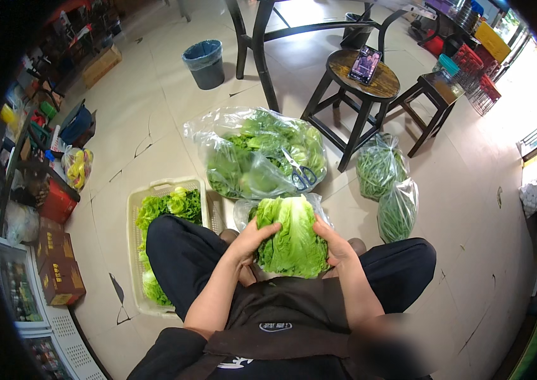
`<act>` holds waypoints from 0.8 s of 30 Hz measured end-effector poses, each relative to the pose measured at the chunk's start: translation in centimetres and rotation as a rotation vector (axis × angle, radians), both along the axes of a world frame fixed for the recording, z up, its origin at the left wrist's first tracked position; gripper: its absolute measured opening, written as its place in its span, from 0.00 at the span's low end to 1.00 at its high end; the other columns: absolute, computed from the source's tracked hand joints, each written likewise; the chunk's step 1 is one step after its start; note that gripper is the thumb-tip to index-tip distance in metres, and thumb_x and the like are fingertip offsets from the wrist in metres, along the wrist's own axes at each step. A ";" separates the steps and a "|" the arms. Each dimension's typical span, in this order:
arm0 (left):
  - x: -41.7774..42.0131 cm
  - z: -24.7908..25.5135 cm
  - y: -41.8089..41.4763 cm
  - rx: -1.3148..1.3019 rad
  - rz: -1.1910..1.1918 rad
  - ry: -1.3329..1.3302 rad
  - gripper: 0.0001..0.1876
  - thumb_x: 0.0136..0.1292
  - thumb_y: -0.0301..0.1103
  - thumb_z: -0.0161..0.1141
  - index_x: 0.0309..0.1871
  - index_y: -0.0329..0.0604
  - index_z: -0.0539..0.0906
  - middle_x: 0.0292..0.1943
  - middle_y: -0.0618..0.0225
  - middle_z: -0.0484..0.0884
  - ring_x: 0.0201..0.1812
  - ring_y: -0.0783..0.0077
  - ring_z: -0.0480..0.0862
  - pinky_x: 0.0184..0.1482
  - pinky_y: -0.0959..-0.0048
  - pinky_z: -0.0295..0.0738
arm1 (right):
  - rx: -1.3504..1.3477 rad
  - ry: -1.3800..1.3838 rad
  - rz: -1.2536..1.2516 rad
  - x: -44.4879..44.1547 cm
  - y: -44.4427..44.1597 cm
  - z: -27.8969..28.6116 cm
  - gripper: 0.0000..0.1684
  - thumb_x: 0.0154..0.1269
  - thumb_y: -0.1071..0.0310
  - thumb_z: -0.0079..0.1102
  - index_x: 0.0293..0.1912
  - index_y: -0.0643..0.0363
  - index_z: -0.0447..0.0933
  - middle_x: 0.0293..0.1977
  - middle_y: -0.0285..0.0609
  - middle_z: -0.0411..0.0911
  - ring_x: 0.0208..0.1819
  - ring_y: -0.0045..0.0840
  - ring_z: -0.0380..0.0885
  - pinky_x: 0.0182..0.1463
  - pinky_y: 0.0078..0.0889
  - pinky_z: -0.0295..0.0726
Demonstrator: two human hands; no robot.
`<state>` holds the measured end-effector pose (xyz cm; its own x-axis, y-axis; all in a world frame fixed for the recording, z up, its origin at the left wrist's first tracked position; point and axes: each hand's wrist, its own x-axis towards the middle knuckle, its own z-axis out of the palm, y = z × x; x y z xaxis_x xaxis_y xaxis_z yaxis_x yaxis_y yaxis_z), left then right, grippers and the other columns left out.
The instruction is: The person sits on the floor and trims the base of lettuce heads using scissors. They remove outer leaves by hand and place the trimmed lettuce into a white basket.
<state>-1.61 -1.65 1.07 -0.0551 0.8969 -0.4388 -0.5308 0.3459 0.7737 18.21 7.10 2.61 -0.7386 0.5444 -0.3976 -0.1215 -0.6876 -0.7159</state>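
Between my knees, a head of leafy green lettuce is held up with its pale stem end pointing away from me. My left hand grips its left side, thumb on top of the leaves. On the opposite side my right hand holds it the same way. Just beyond lies a large clear plastic bag full of green lettuce. Scissors with dark blue handles rest on that bag. By my left knee, a cream plastic basket contains several lettuce heads, partly hidden by my leg.
A round wooden stool with a phone on it stands ahead to the right. Two bags of thin green vegetables lie beside its legs. Farther off are a grey bin and a square stool. Brown cartons are stacked at left.
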 end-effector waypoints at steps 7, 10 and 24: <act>-2.2 -0.8 -0.3 -0.135 0.101 -0.123 0.16 0.64 0.31 0.55 0.52 0.34 0.75 0.41 0.61 0.84 0.37 0.66 0.86 0.38 0.65 0.85 | -0.422 0.307 -0.132 1.7 1.1 -2.4 0.38 0.63 0.42 0.58 0.63 0.58 0.69 0.56 0.48 0.76 0.55 0.40 0.76 0.60 0.46 0.75; -2.0 0.6 -0.4 -0.180 0.147 -0.230 0.16 0.63 0.31 0.55 0.52 0.34 0.74 0.40 0.60 0.83 0.36 0.67 0.86 0.37 0.65 0.85 | -0.382 0.347 -0.181 1.9 0.9 -2.7 0.37 0.64 0.44 0.58 0.63 0.58 0.68 0.56 0.48 0.76 0.55 0.40 0.76 0.60 0.45 0.75; -0.9 -3.3 1.0 -0.024 0.009 0.625 0.26 0.68 0.33 0.50 0.68 0.34 0.65 0.60 0.59 0.74 0.59 0.69 0.73 0.62 0.73 0.65 | -0.337 0.175 -0.168 0.7 1.1 -3.1 0.31 0.69 0.51 0.57 0.63 0.60 0.68 0.57 0.46 0.75 0.56 0.35 0.76 0.60 0.41 0.75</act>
